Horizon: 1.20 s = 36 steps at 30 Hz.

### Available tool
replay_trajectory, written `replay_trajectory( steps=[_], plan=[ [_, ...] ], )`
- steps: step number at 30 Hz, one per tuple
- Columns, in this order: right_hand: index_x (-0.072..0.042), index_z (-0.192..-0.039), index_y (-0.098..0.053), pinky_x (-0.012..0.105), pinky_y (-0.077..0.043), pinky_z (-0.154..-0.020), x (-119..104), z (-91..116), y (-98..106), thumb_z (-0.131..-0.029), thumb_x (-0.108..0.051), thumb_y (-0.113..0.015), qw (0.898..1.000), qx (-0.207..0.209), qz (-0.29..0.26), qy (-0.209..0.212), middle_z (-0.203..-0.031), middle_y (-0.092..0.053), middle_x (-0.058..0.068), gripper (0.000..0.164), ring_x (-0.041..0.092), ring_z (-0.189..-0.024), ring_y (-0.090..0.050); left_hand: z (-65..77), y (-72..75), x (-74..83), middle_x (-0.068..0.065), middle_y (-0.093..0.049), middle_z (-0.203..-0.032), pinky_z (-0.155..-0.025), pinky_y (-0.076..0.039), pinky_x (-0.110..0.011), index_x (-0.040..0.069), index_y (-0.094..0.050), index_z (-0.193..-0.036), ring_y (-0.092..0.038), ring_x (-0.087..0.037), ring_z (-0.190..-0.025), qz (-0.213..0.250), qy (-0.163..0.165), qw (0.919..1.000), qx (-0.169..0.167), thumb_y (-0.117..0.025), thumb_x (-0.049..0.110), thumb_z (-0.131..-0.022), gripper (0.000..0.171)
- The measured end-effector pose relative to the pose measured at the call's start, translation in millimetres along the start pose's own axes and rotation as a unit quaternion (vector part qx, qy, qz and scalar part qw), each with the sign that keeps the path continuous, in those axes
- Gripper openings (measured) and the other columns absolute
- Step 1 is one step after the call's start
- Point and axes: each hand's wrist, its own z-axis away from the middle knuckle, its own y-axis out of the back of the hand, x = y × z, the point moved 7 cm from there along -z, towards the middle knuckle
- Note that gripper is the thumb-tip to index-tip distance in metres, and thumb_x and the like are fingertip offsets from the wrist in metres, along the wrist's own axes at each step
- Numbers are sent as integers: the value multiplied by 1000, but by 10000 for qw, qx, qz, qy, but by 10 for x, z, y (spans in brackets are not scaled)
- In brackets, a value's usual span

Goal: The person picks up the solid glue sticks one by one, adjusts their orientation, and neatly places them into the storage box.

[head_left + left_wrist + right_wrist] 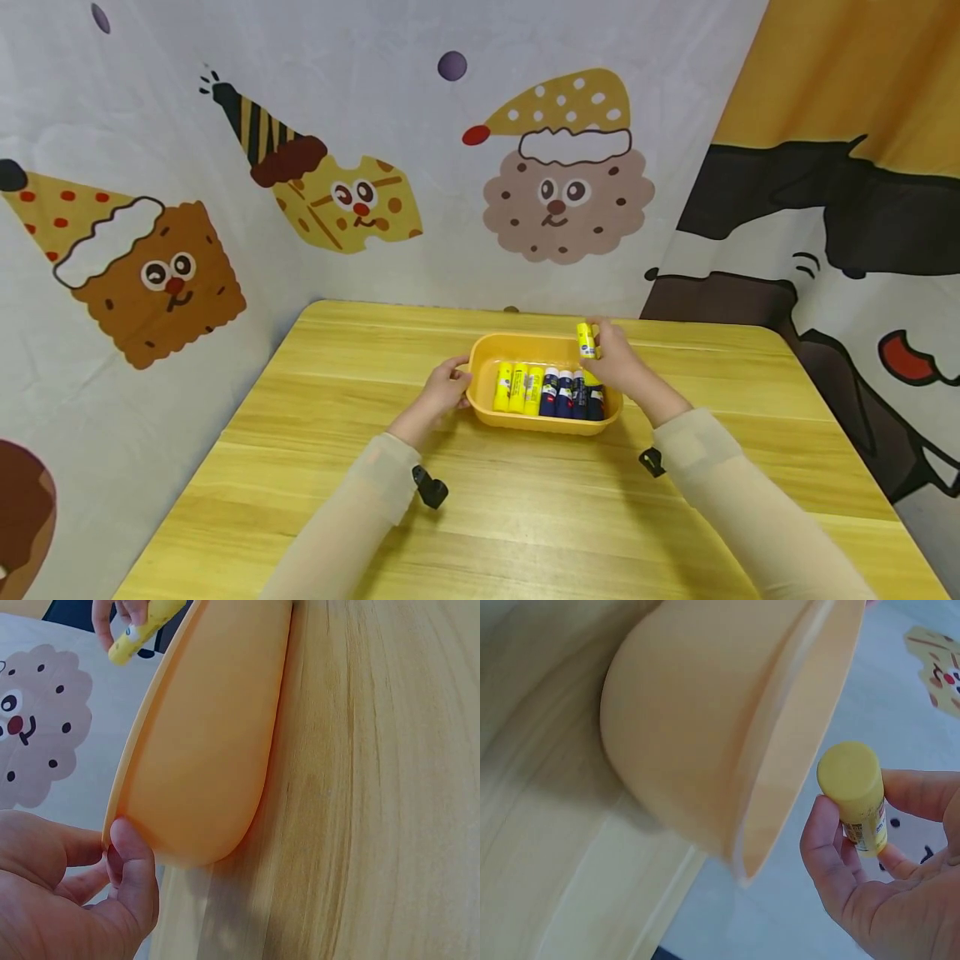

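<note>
A shallow orange plastic basket (540, 424) rests on the table. My left hand (441, 390) pinches its rim at the left end, thumb outside the wall in the left wrist view. Above the basket's right end, my right hand (618, 360) holds a yellow glue stick (855, 791) between thumb and fingers. Inside the basket, yellow glue sticks (518, 388) lie side by side on the left, with several dark blue glue sticks (565, 395) with white ends to their right. A bit of yellow (592, 378) shows below my right hand, partly hidden by it.
The wood-grain table (495, 517) extends around the basket. Behind it hangs a pale cloth (420, 283) with cartoon biscuits and cheese. Black wrist straps (430, 487) show at both sleeves.
</note>
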Motion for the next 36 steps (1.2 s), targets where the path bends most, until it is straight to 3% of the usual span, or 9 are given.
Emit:
replay_trajectory(
  steps=[15,23,36],
  plan=[
    [-5,-148,-18,32,-48,-72,-257,-23,-382,-91,-14,-63,9992,-377,-105,39,-124,-41,22,73,28,-96,-51,40,0,35,-8,-45,-94,-54,-51,-22,10,-47,-138,-50,-11,-63,-27,-174,9998,9,-47,9,-99,39],
    [-8,-147,-19,39,-55,-60,-359,-44,-592,-90,-13,-64,9962,-551,-655,-184,-122,-45,23,73,23,-62,-56,-8,0,-14,-7,-45,-95,-52,-49,-21,11,-45,-140,-49,-12,-62,-28,-20,10000,44,-48,10,-99,41],
    [-10,-148,-20,44,-58,-65,-474,-128,-981,-86,-9,-68,9771,-749,-1795,-864,-112,-45,21,78,26,-79,-59,6,2,10,-7,-44,-95,-52,-48,-19,10,-45,-140,-49,-12,-61,-37,-49,10000,57,-48,10,-99,41]
  ],
)
